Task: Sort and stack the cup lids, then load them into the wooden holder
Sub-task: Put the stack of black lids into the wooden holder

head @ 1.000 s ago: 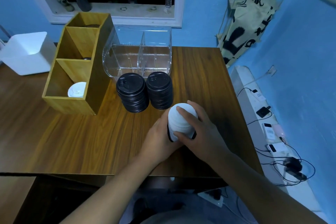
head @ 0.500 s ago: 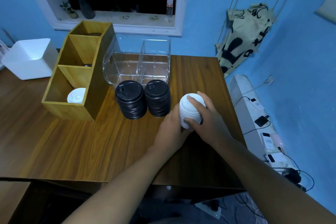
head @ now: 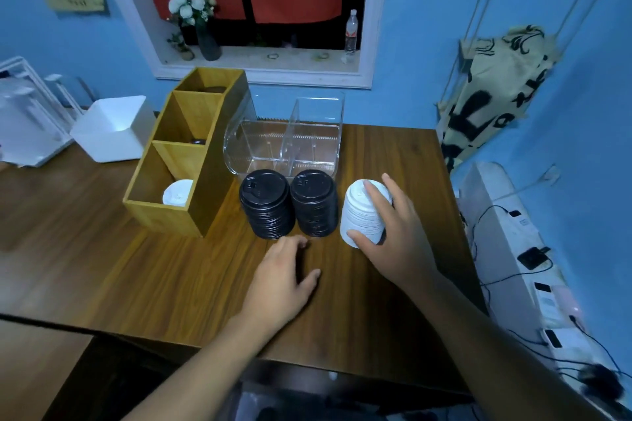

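Observation:
A stack of white lids stands on the wooden table, right of two stacks of black lids. My right hand grips the white stack, thumb at its base and fingers over its top. My left hand hovers over the table in front of the black stacks, fingers relaxed, holding nothing. The wooden holder stands to the left with three stepped compartments. White lids lie in its front compartment, and dark lids show in the two behind.
A clear plastic divided organizer sits behind the lid stacks. A white bin stands at the table's far left. The table's right edge is close to my right hand, with cables and chargers on the floor beyond it.
The white stack has moved away from me and now stands beside the right black stack. My left hand has let go of it and drawn back to the left.

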Demonstrator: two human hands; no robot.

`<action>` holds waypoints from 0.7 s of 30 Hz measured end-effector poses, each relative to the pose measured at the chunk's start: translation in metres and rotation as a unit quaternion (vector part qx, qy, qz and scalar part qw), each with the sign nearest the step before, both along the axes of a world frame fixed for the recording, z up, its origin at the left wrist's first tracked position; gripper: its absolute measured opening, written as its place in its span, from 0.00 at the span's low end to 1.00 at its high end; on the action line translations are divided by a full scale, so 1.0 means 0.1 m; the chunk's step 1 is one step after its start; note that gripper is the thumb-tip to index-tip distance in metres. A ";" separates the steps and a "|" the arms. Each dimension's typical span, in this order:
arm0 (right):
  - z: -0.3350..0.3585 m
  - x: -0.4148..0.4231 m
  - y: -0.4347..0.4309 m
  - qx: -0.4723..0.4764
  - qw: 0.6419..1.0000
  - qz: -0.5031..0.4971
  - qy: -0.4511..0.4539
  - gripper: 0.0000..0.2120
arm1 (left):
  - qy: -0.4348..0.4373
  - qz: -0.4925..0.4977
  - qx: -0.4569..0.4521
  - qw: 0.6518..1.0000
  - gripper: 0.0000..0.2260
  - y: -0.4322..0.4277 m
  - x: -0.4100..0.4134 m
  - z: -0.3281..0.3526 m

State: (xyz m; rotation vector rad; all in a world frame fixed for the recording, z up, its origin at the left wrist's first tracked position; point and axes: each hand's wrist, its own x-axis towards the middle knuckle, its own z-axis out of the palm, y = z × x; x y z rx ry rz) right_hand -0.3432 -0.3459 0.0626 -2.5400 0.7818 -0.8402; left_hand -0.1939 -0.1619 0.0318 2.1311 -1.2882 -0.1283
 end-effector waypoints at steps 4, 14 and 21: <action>0.08 0.05 0.17 -0.033 0.998 -0.023 -0.048 0.33 | -0.006 0.096 0.001 0.995 0.23 0.30 0.32 -0.08; 0.43 0.98 0.66 -0.205 0.966 0.148 0.059 0.25 | 0.078 0.116 -0.019 0.990 0.45 0.01 0.83 -0.04; 0.37 1.42 0.56 -0.261 0.934 0.108 0.217 0.32 | 0.075 0.108 -0.016 0.991 0.41 -0.11 1.00 -0.03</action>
